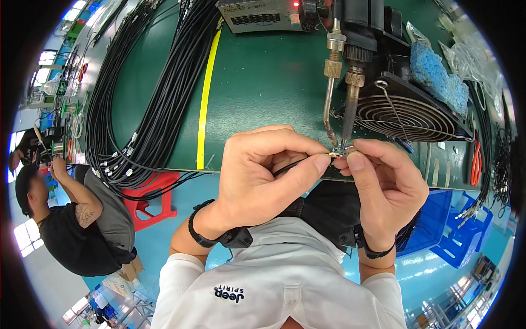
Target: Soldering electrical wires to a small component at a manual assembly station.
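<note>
My left hand (263, 178) pinches a thin black cable (289, 166) close to its end, between thumb and forefinger. A small brass-coloured tip (334, 154) sticks out past those fingertips. Opposite it, my right hand (390, 178) is closed on a small silver metal connector (347, 149), mostly covered by the fingers. Cable end and connector meet under the tip of a fixed soldering iron (350, 109). A bent metal solder feed tube (328, 107) comes down beside the iron to the same spot. Whether the parts touch the iron, I cannot tell.
A fan with a wire guard (408, 118) stands right of the iron, a blue sponge (438, 77) on it. Black cable bundles (159, 82) lie left of a yellow tape line (207, 104). Red-handled pliers (475, 163) lie far right. Another person (82, 225) sits at left.
</note>
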`<state>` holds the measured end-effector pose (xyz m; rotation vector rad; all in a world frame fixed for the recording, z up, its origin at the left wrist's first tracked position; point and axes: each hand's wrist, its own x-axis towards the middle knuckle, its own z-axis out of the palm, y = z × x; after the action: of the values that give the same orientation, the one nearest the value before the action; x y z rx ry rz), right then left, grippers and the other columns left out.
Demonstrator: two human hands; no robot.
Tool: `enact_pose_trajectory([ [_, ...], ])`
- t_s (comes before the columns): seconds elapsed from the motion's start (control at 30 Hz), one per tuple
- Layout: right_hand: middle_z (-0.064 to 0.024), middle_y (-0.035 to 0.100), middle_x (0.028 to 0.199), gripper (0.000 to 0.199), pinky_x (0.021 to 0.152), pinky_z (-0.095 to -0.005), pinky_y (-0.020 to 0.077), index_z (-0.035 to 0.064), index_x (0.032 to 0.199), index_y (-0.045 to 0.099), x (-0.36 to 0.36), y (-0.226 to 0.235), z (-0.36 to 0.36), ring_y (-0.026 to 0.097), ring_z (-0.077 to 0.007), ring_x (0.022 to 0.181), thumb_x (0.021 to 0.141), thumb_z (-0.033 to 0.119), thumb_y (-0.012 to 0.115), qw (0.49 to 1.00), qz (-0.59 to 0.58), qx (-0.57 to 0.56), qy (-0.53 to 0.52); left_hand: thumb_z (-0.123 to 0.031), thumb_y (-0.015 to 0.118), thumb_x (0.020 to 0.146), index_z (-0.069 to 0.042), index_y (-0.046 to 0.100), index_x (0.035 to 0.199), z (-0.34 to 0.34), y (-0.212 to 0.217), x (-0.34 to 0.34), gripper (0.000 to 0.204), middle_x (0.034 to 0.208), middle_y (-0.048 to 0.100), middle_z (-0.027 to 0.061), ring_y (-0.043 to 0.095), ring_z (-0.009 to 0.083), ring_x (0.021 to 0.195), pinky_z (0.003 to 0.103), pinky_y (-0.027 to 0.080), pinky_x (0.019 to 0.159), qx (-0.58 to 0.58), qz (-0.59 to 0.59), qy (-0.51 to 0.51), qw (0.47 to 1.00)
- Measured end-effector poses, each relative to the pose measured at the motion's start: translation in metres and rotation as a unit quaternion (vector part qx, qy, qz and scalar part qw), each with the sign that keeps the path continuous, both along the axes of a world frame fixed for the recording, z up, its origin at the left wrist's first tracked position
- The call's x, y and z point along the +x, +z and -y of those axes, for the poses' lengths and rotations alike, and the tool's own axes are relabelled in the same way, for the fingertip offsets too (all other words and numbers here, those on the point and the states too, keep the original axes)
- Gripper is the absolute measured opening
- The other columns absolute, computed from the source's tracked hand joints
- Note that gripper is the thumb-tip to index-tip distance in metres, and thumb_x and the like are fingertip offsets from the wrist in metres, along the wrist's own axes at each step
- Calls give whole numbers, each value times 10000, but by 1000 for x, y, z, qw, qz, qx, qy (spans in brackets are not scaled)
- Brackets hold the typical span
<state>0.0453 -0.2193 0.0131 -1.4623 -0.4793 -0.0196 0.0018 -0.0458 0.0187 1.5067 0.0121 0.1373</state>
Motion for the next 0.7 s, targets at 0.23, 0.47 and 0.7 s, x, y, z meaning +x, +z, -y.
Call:
enact_pose_trajectory([
  [0.23, -157, 682, 912, 188, 693, -258, 574, -94, 1038, 638, -1, 1, 0, 692, -181, 787, 850, -99, 639, 1000, -15, 6, 3, 46, 685, 821, 50, 699, 878, 0, 0, 0, 58, 669, 550, 15, 405, 21, 547, 208, 293, 471, -13, 11, -3, 1000],
  [0.47, -140, 685, 897, 173, 686, -250, 575, -86, 1037, 637, -1, 1, 0, 695, -174, 776, 864, -78, 635, 1000, -9, -8, -4, 49, 683, 821, 52, 696, 878, -1, 0, 0, 58, 671, 549, 16, 411, 19, 552, 206, 294, 472, -18, 8, -6, 1000],
  [0.7, -134, 687, 893, 175, 684, -246, 568, -84, 1035, 641, 1, 2, 2, 694, -171, 774, 860, -80, 636, 999, -28, -33, 19, 48, 674, 804, 60, 693, 881, -2, 5, -2, 80, 702, 551, 15, 422, 38, 593, 204, 301, 520, -10, -37, -8, 999],
])
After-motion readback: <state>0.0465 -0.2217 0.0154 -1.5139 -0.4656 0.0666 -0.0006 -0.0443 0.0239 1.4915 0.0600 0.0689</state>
